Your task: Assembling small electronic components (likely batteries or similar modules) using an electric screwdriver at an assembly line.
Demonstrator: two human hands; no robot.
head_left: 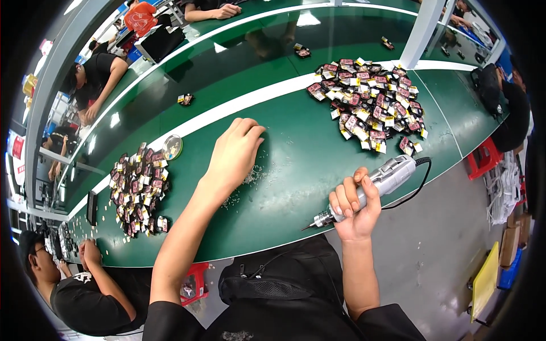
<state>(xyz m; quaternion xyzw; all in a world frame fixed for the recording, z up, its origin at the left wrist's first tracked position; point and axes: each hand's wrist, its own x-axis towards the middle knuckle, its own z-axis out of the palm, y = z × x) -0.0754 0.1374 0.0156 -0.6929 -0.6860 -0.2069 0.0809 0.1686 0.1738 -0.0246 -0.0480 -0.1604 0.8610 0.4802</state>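
Observation:
My right hand (358, 207) grips a silver electric screwdriver (392, 173), its thin bit pointing left, low over the bench's near edge. A black cord runs from the tool's rear end. My left hand (236, 148) is over the green bench with its fingers curled down and pressed together. Whatever those fingertips hold, if anything, is hidden. Beside and below that hand lie many tiny silvery pieces (259, 173), probably screws. To the right is a big heap of small black parts with pink and yellow-white labels (369, 105); one such part (409, 146) lies at its near side.
A second heap of labelled black parts (139, 190) is on the left, beside a small round clear dish (172, 146). A co-worker (85, 290) sits at the left. A grey post (421, 37) rises behind the right heap. A black bag (281, 273) is at my lap.

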